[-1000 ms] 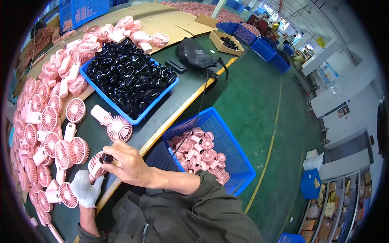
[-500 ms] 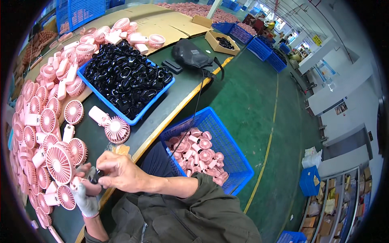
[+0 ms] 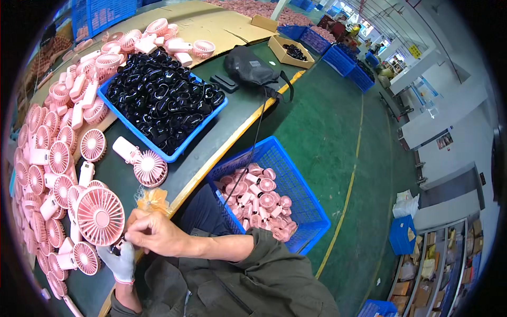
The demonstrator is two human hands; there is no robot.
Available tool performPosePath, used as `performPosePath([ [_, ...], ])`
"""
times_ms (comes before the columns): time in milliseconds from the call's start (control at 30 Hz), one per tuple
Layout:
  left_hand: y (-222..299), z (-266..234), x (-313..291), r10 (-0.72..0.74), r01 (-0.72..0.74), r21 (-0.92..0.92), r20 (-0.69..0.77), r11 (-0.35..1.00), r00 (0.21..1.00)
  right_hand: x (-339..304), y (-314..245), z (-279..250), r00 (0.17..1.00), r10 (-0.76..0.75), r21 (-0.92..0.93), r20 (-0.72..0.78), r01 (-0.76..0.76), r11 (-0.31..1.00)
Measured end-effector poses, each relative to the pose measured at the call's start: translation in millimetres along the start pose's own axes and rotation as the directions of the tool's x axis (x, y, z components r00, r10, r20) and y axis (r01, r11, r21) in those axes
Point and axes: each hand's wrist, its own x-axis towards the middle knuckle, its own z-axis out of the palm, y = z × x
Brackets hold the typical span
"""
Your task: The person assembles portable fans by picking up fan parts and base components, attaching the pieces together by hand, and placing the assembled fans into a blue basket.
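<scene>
Head view: pink fan (image 3: pixel 101 217) sits further right than half a second ago, over green table (image 3: pixel 117 175), grille toward camera. Gloved left hand (image 3: pixel 120 262) grasps it from below; bare right hand (image 3: pixel 159 233) pinches fingertips alongside, cannot tell on what.

This is looking like a factory workshop: pink plastic handheld fans (image 3: pixel 59 157) are crowding a long dark-green bench (image 3: pixel 236 117), blue plastic mesh crates (image 3: pixel 296 191) are standing on the glossy green, yellow-lined floor (image 3: pixel 317 132), and grey metal shelves (image 3: pixel 457 259) are holding brown cardboard boxes (image 3: pixel 402 292).
</scene>
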Motion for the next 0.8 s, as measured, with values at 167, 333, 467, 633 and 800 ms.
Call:
performPosePath([
  [167, 41, 9, 16, -0.359, 0.359, -0.209, 0.037, 0.91, 0.932, 0, 17, -11, 0.998, -0.005, -0.024, -0.064, 0.003, 1.0],
  [333, 64, 20, 24, -0.33, 0.356, -0.16, 0.168, 0.921, 0.929, 11, 32, -2, 0.994, -0.098, -0.272, -0.043, 0.082, 0.959],
  [467, 76, 52, 45, -0.54, 0.907, -0.374, 0.732, 0.193, 0.416, 5, 15, -23, 0.903, 0.421, 0.313, -0.081, -0.378, 0.871],
  [633, 66, 39, 43, -0.489, 0.841, -0.379, 0.689, 0.385, 0.535, 20, 22, -15, 0.864, 0.504, 0.425, 0.022, -0.464, 0.777],
  [800, 66, 35, 40, -0.531, 0.806, -0.354, 0.615, 0.475, 0.583, 20, 23, -3, 0.864, 0.5, 0.455, -0.057, -0.423, 0.784],
])
